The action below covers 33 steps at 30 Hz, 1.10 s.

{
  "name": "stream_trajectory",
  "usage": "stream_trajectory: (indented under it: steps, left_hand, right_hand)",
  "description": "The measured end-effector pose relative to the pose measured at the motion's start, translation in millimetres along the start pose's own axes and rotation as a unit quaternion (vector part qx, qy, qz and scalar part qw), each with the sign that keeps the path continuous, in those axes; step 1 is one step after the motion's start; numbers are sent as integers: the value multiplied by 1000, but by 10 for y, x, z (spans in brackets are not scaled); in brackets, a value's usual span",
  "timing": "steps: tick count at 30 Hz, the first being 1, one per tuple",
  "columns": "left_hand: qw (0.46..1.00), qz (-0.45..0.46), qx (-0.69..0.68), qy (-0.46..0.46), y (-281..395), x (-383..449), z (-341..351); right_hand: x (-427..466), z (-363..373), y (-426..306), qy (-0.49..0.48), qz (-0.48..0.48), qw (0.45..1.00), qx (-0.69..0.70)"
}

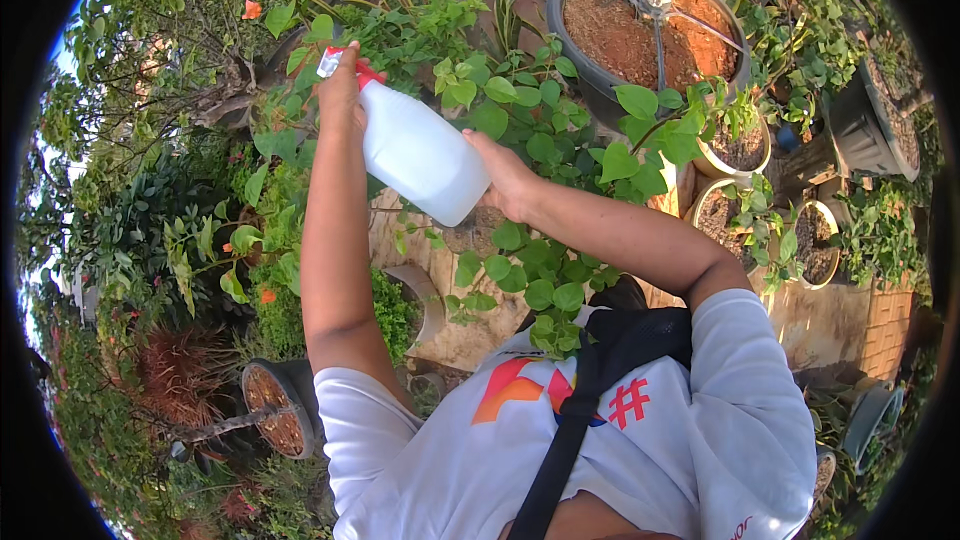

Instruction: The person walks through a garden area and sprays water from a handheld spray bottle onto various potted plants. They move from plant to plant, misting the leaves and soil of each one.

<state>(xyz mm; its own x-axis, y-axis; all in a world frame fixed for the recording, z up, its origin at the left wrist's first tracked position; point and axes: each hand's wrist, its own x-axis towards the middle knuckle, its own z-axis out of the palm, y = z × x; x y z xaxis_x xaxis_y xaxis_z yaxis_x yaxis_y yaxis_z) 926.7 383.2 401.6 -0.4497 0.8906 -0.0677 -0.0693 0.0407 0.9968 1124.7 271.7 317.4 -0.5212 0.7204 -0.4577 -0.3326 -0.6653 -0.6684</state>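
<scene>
A white translucent plastic spray bottle (424, 154) with a red and white trigger head is held tilted among leafy branches, its head at the upper left and its base at the lower right. Wrapped around the neck and trigger head is my left hand (343, 94); its fingers partly hide the trigger. My right hand (514, 178) grips the base end of the bottle, thumb on the near upper corner, other fingers hidden behind it. Green heart-shaped leaves (525, 94) lie close beyond the bottle, and more leaves (551, 281) hang just below my right hand.
A large black pot (559, 22) with reddish soil and a tied trunk stands at the upper right. Several cream pots (759, 157) line the right side. A dark pot (306, 397) with a thin stem is at lower left. A leafy branch (645, 142) reaches over my right forearm.
</scene>
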Motion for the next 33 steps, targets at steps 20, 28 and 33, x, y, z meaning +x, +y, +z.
stream_trajectory:
  steps: [20,28,33]
  left_hand:
    - [982,-10,145,124,-549,374,167]
    - [989,-38,116,-81,-477,226,657]
    - [974,-80,205,-61,-888,479,594]
  right_hand:
    - [690,-216,288,25,115,990,75]
    - [550,-345,265,70,96,982,144]
    - [392,-298,340,83,158,973,148]
